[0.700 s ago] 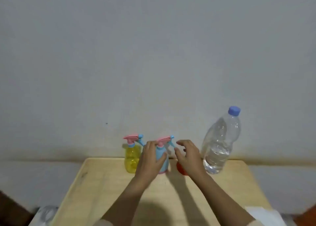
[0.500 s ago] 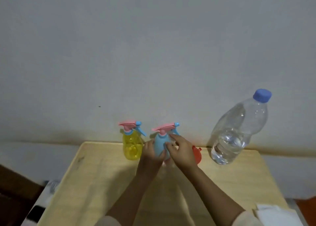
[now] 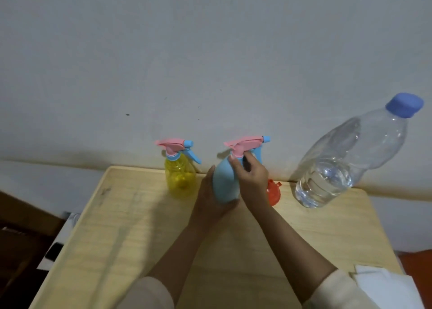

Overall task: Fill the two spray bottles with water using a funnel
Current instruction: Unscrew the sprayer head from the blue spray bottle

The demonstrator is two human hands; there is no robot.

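Note:
A blue spray bottle (image 3: 224,182) with a pink trigger head stands at the back middle of the wooden table (image 3: 131,226). My left hand (image 3: 210,196) is wrapped around its lower body. My right hand (image 3: 251,177) grips its neck just under the pink head. To its left stands a yellow spray bottle (image 3: 180,177) with the same pink and blue head. A red funnel (image 3: 273,193) lies behind my right hand, partly hidden. At the right stands a large clear water bottle (image 3: 346,161) with a blue cap, holding some water.
The table's back edge meets a pale wall. A white folded cloth or paper (image 3: 388,285) lies at the table's front right corner. Dark floor and unclear objects sit beyond the left edge.
Both hands have closed on the blue spray bottle; the right hand moved up to its neck. The camera has come closer and tilted down.

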